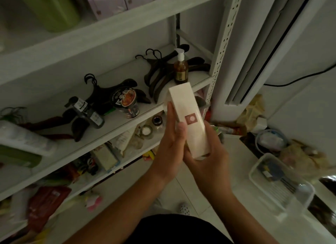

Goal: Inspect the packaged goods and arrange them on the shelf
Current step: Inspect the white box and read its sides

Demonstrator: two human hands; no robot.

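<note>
On the middle board of the white shelf (116, 127), a dark bottle (85, 112) lies on its side at the left. To its right a jar (128, 102) with an orange-patterned lid stands against dark hangers (160, 76). Farther right an amber pump bottle (181, 69) stands upright near the shelf's corner post. Just in front of that right end, above the floor, both hands hold up a tall cream box (189, 120) with a small reddish square mark on its face, tilted slightly to the left. The left hand (171, 143) lies along the box's left side, fingers stretched up the edge and thumb pressed on the front. The right hand (209, 158) cups the lower end, fingers curled behind it. At the far right a clear plastic container (283, 185) sits on a white surface.
</note>
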